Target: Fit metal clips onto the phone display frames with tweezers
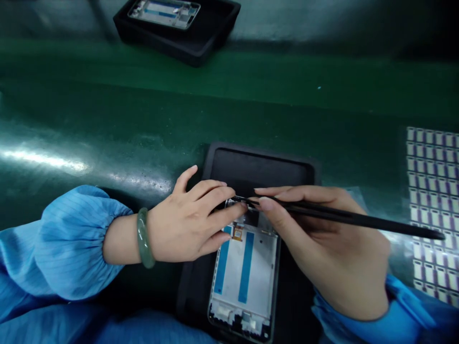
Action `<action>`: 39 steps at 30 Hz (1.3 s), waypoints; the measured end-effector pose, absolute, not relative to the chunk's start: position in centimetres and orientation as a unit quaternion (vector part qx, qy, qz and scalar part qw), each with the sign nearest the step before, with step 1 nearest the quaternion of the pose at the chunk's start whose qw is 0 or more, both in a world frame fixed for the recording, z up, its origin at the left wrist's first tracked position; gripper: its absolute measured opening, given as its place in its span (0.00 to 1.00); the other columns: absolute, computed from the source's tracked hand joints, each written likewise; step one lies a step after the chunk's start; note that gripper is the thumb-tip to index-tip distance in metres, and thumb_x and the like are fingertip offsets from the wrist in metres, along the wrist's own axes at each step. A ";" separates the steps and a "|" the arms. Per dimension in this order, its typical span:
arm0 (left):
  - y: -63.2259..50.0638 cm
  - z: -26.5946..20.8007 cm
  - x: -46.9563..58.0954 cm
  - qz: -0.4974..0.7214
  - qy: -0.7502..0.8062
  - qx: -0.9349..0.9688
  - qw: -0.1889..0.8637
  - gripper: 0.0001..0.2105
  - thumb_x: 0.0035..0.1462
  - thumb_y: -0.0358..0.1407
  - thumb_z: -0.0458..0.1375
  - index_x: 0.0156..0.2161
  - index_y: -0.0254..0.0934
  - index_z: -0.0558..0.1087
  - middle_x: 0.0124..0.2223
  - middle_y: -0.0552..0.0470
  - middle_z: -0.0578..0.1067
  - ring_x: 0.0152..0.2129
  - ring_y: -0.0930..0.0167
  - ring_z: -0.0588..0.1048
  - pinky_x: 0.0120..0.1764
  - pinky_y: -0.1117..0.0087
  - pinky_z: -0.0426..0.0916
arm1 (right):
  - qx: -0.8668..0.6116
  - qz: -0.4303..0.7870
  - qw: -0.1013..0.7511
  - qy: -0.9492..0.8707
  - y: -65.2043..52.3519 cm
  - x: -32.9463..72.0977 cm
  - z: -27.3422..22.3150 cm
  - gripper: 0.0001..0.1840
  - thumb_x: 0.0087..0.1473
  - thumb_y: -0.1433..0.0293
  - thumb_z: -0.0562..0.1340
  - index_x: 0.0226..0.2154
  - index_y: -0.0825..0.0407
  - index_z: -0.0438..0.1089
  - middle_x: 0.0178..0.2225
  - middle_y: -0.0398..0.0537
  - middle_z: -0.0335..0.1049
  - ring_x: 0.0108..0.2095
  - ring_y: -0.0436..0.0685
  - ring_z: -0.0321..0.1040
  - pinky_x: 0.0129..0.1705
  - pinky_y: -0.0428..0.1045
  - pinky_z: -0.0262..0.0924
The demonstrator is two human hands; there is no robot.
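My right hand (333, 248) grips a pair of black tweezers (344, 217). Their tip reaches the top end of a phone frame (261, 282), beside my left fingertips. My left hand (186, 220), with a green bangle (145, 239) at the wrist, lies palm down with its fingers apart, the fingertips on the frame's upper left part. The frame shows a silver back, two blue strips (246, 267) and a small orange flex connector (237, 233). It lies in a black tray (261, 162). Whatever is at the tweezers' tip is hidden by my fingers.
A second black tray (204, 48) with another phone frame (165, 13) stands at the back on the green table mat (107, 114). On the right lies a sheet with rows of small pale stickers or parts (433, 191), partly behind my right hand and the tweezers.
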State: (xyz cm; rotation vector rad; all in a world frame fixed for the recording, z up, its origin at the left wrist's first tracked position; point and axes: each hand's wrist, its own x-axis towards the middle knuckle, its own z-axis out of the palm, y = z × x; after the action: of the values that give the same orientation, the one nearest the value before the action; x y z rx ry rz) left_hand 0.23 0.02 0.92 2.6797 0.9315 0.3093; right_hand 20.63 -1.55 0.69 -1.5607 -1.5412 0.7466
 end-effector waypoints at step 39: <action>0.0 0.7 0.3 0.118 0.324 0.928 0.142 0.18 0.66 0.40 0.49 0.58 0.36 0.65 0.56 0.42 0.70 0.54 0.59 0.66 0.60 0.39 0.48 | -0.590 0.282 0.372 -0.659 -1.5 21.3 0.9 0.08 0.53 0.68 0.66 0.36 0.43 0.68 0.37 0.43 0.74 0.39 0.58 0.75 0.38 0.55 0.72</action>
State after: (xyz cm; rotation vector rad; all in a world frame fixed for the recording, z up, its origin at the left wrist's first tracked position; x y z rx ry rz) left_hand 0.30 -0.02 0.73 2.6768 0.9358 0.3410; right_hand 21.27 -1.45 0.91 -1.5118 -1.6882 0.7230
